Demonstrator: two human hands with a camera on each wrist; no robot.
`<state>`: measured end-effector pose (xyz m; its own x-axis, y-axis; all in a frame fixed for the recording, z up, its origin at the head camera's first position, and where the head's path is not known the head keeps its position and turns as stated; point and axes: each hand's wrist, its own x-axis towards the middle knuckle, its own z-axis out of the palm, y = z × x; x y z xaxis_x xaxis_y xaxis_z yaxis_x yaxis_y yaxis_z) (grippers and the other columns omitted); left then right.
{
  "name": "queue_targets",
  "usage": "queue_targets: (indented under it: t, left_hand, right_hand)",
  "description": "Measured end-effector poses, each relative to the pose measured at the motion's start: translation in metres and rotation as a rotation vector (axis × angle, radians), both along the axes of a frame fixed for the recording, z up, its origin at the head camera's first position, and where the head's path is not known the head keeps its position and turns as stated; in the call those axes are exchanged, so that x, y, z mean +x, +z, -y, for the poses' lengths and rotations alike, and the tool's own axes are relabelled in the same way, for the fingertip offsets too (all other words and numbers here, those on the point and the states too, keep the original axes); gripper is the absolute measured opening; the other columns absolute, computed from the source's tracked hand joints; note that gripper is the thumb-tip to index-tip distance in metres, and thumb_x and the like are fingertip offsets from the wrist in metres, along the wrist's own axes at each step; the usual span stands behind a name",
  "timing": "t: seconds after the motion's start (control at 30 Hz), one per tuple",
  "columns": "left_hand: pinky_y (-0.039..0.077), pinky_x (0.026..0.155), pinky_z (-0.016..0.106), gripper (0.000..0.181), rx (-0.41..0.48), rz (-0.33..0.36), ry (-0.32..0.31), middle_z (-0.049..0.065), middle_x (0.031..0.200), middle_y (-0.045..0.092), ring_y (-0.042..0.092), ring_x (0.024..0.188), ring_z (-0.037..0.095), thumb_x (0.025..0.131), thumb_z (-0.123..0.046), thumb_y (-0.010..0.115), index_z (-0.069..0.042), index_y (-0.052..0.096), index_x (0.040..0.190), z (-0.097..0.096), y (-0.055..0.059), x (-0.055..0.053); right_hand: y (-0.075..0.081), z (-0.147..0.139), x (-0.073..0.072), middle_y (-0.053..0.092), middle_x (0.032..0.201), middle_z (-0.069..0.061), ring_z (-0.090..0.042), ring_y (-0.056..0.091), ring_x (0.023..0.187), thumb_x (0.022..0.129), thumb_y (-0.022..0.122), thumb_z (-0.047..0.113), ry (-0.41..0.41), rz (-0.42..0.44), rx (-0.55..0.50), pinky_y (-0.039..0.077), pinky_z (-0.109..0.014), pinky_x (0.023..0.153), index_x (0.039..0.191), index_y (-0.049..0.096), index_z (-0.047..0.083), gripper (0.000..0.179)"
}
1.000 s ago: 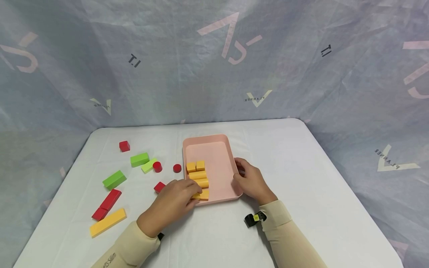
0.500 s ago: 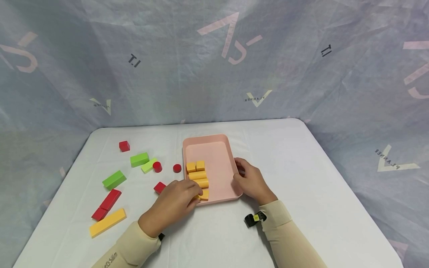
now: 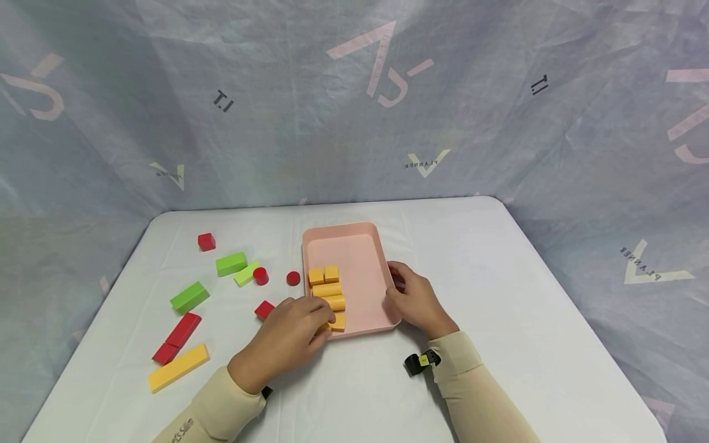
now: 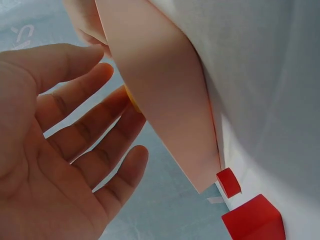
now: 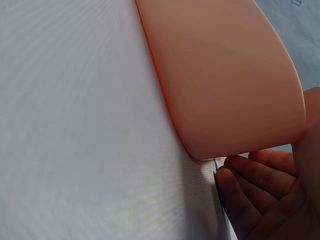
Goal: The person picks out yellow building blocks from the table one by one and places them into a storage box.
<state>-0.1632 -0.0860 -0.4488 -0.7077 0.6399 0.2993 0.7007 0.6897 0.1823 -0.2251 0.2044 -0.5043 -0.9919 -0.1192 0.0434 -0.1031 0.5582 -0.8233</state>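
A shallow pink tray (image 3: 354,252) lies on the white table, with several yellow blocks along its left side. Over the tray's near left corner is my left hand (image 3: 290,332), its fingertips among the nearest yellow blocks (image 3: 338,322) and partly covering them. In the left wrist view the fingers of the left hand (image 4: 75,125) are extended and spread, and two fingertips touch a yellow block (image 4: 133,100) mostly hidden by the tray wall. My right hand (image 3: 418,301) holds the tray's right wall, thumb at the rim and fingers on the outer side.
Left of the tray lie a red disc (image 3: 293,279), a red cylinder (image 3: 260,275), a red block (image 3: 264,309) and green blocks (image 3: 189,298). Farther left are a long yellow block (image 3: 179,368), red blocks (image 3: 183,330) and a red cube (image 3: 206,242). A grey curtain (image 3: 310,123) surrounds the table.
The left hand's fingertips have shifted very slightly to the right over the near yellow blocks. The right hand and the tray have stayed in place.
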Motion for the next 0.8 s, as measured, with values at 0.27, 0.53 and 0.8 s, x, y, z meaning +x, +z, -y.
queue_targets:
  t: [0.27, 0.53, 0.8]
  left_hand:
    - [0.049, 0.074, 0.031, 0.015, -0.023, -0.018, 0.003, -0.012, 0.098, 0.067, 0.063, 0.091, 0.008, 0.088, -0.028, 0.082, -0.023, 0.076, 0.1, 0.002, 0.0, 0.001]
    - [0.047, 0.071, 0.03, 0.016, -0.037, -0.037, 0.004, -0.011, 0.097, 0.065, 0.063, 0.087, 0.009, 0.086, -0.029, 0.084, -0.023, 0.075, 0.097, 0.006, 0.001, 0.002]
    - [0.05, 0.077, 0.034, 0.016, -0.06, -0.03, 0.039, -0.009, 0.102, 0.066, 0.063, 0.09, 0.013, 0.087, -0.03, 0.081, -0.022, 0.075, 0.1, 0.013, 0.005, 0.003]
  right_hand:
    - [0.001, 0.0, 0.0, 0.066, 0.138, -0.008, -0.026, 0.069, 0.122, 0.097, 0.057, 0.013, 0.005, -0.01, -0.005, 0.055, -0.044, 0.103, 0.151, 0.051, 0.014, 0.054]
    - [0.0, 0.001, 0.001, 0.065, 0.139, -0.006, -0.026, 0.068, 0.122, 0.097, 0.057, 0.017, -0.003, 0.002, 0.001, 0.055, -0.045, 0.102, 0.151, 0.05, 0.016, 0.054]
    - [-0.002, 0.0, 0.0, 0.065, 0.138, -0.006, -0.026, 0.068, 0.122, 0.097, 0.057, 0.016, 0.0, -0.003, -0.01, 0.056, -0.045, 0.101, 0.151, 0.05, 0.016, 0.054]
